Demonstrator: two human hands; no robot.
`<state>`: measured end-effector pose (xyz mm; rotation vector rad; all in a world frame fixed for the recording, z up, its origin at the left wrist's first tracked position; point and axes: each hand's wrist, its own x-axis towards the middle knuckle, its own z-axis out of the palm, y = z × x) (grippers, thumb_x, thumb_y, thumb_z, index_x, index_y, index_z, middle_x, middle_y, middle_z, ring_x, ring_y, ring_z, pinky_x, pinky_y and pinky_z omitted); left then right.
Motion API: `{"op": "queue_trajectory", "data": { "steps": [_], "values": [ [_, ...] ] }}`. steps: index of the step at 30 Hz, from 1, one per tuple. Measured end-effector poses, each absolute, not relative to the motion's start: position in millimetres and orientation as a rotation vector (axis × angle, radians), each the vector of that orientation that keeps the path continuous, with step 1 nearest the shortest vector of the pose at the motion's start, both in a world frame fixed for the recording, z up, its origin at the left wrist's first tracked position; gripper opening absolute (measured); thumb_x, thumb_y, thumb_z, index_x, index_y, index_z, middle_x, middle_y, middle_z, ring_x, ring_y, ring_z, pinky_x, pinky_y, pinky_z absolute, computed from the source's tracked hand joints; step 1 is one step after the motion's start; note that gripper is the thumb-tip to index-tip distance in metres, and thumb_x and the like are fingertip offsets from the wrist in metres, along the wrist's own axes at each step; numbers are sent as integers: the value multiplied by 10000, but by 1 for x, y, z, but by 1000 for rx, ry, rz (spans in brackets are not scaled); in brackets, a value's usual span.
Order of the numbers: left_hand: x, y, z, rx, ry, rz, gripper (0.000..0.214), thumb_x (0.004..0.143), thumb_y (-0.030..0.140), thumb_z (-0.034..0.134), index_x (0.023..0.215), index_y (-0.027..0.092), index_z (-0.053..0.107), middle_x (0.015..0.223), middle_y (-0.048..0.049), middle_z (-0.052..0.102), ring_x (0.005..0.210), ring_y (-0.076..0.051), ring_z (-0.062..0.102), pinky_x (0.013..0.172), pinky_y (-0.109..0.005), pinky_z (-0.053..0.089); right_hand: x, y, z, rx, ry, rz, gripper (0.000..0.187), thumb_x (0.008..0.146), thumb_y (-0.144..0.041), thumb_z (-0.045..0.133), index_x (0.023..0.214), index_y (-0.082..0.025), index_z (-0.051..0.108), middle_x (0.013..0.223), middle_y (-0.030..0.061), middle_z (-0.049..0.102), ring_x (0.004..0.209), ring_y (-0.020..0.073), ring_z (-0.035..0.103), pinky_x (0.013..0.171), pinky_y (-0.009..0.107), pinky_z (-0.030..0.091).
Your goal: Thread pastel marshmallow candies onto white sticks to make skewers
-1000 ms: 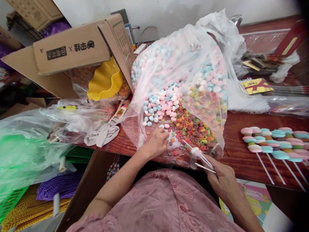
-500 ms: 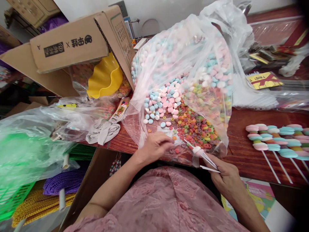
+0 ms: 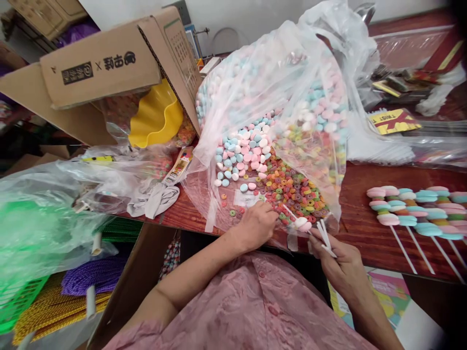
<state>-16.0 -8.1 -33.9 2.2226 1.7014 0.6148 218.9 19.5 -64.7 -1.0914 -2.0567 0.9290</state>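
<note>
A big clear plastic bag (image 3: 292, 82) lies open on the wooden table (image 3: 361, 228), spilling pink, blue and white round candies (image 3: 244, 153) and small coloured ring candies (image 3: 292, 194). My left hand (image 3: 257, 226) is closed in a pinch at the near edge of the ring candies; what it pinches is too small to make out. My right hand (image 3: 337, 260) grips a few thin white sticks (image 3: 323, 233). One stick points into the rings and carries a white and a pink candy (image 3: 302, 223) near its tip.
Finished candy skewers (image 3: 416, 211) lie in a row on the table at right. A cardboard box (image 3: 105, 68) with a yellow wavy bowl (image 3: 155, 119) stands at the left rear. Crumpled plastic bags (image 3: 54, 204), a green basket (image 3: 18, 301) and purple and yellow rolls sit low left. Packaging clutters the far right.
My left hand moved right, from the bag's near-left edge to the ring candies beside the stick. A pink candy now sits next to the white one on the stick. The right hand shifted slightly.
</note>
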Motion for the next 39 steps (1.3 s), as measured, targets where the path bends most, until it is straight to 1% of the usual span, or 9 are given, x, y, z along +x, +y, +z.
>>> {"op": "queue_trajectory", "data": {
  "steps": [3,6,11,14,17,25,31,36,39],
  "values": [
    [-5,-1,-37,2349,1687,452,173,847,37,536,802,108,687,889,-131,668,905,-259,616,776,-363,525,219,19,-64,-1064,-2048,920,294,935,-290,546,1139,-217,744,779,3,745,608,146,681,602,219,559],
    [-4,-2,-35,2280,1640,573,183,834,32,539,820,104,706,895,-139,684,918,-263,633,810,-388,536,221,17,-62,-1017,-2048,883,295,928,-252,545,1141,-221,746,791,4,750,621,154,692,620,231,568],
    [-22,-7,-20,1242,1380,1264,129,825,282,720,851,158,748,790,-51,716,650,-146,630,627,-304,545,224,12,-53,-945,-2065,852,336,918,-204,567,1213,-270,713,1000,5,779,733,175,744,664,240,591],
    [-29,-11,-12,696,1152,1401,292,671,391,857,812,155,759,677,-18,691,498,-98,554,483,-256,492,217,12,-42,-848,-2146,869,379,914,-184,546,1254,-264,693,1074,17,772,770,185,761,666,232,603],
    [-30,-15,-13,550,1058,1439,328,601,386,904,797,158,773,638,-6,680,471,-87,545,472,-245,490,206,14,-34,-806,-2185,824,369,918,-170,514,1224,-227,712,1128,44,753,830,200,768,701,238,614],
    [-38,-22,-28,1398,1334,1486,115,795,294,787,842,190,800,859,-72,760,813,-169,699,784,-298,559,208,14,-37,-751,-2299,672,492,844,-77,463,1260,-213,687,1176,61,735,997,214,741,873,287,600],
    [-25,-20,-36,984,1164,1515,154,740,305,832,841,197,791,775,-24,724,691,-130,663,665,-252,548,199,12,-44,-790,-2244,724,457,868,-100,465,1242,-222,697,1134,53,753,949,207,754,830,266,603],
    [-6,-15,-39,552,1000,1564,627,617,271,906,1200,224,683,668,69,627,585,-64,588,633,-200,511,175,1,-56,-790,-2068,966,327,936,-182,516,1192,-228,715,814,14,770,674,160,734,677,230,598],
    [3,-16,-38,568,995,1490,702,602,269,915,1246,209,643,733,42,666,656,-78,615,709,-225,527,168,1,-58,-853,-2010,1018,286,955,-223,514,1136,-220,736,663,-15,701,575,143,678,632,227,583]
  ]
}}
